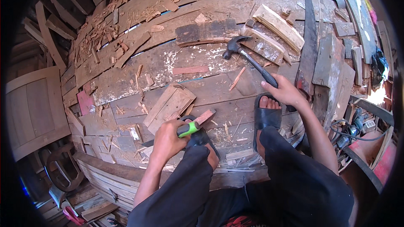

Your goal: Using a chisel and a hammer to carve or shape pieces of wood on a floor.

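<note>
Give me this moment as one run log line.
left hand: gripping green-handled tool | right hand: holding hammer by handle | plank floor: wood scraps scattered

A head-worn fisheye camera looks down from near overhead on the wearer's left hand (pixel 167 138), right hand (pixel 285 90) and plank floor (pixel 212 96).

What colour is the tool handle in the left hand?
The tool handle is green and black, clearest in the head view.
</note>
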A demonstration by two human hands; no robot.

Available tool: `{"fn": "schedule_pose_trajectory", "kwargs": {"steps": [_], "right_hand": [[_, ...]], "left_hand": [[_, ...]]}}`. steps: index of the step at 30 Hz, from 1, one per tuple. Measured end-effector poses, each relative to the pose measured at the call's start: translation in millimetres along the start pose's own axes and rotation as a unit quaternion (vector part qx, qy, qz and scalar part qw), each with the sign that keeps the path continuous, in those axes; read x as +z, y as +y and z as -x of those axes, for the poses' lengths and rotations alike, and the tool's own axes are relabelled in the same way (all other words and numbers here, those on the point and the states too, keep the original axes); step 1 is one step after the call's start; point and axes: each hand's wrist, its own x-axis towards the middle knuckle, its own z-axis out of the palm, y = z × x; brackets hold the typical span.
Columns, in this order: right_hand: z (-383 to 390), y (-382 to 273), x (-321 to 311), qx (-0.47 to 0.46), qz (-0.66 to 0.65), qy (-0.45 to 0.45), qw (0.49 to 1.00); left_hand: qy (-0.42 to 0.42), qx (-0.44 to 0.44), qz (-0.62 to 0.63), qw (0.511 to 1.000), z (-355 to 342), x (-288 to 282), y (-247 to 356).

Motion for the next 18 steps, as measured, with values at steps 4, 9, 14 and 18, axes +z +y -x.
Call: {"fn": "schedule_pose_trajectory", "kwargs": {"steps": [4,9,14,18], "right_hand": [[0.2,1.1,2.4,-0.007,-0.034,-0.007,0.999],[0.5,-3.7,0.1,0.007,-0.031,-0.015,0.999],[-0.6,3.7,1.7,-0.007,-0.036,-0.014,0.999],[-1.1,8.2,2.9,0.006,-0.029,-0.016,0.999]], "left_hand": [[0.043,-0.028,0.107,0.993,-8.0,-15.6,11.6],[0.132,0.026,0.139,0.981,-15.4,-16.9,11.4],[0.168,0.034,0.090,0.981,-27.7,-29.4,26.7],[0.164,0.049,0.080,0.982,-44.8,-34.6,36.3]]}}
